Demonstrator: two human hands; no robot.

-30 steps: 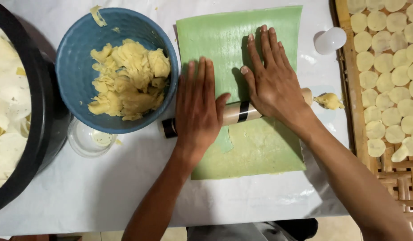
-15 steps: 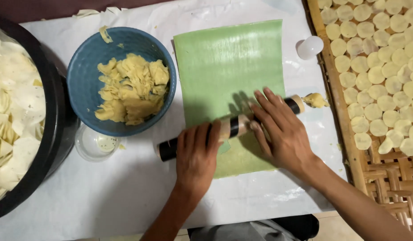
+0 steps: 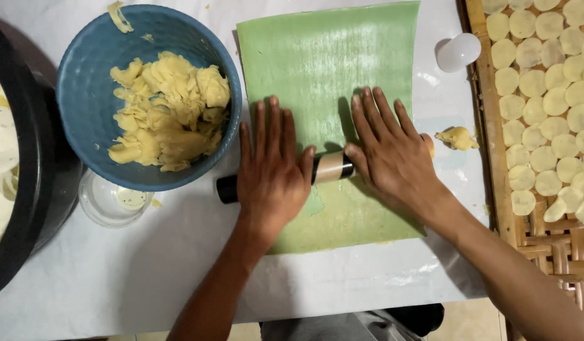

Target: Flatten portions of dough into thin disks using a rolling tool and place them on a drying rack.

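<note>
My left hand [image 3: 270, 167] and my right hand [image 3: 393, 155] lie flat, fingers stretched out, on top of a rolling pin [image 3: 333, 167]. The pin has a black end sticking out at the left. It lies across a green sheet [image 3: 330, 57] spread on the white-covered table. Both palms press down on the pin; neither hand curls around it. A thin pale layer shows under the sheet near my left wrist. A small lump of yellow dough [image 3: 457, 137] sits just right of my right hand.
A blue bowl [image 3: 71, 95] of yellow dough [image 3: 168, 110] stands at the left, with a clear glass dish [image 3: 112, 202] below it and a big black basin [image 3: 45, 183] beyond. A woven tray [image 3: 487, 126] of several round dough discs lines the right. A white cap [image 3: 459, 52] lies beside it.
The pin rolled toward me over the green sheet, tilting, then back away and level again. Both hands stayed flat on it throughout.
</note>
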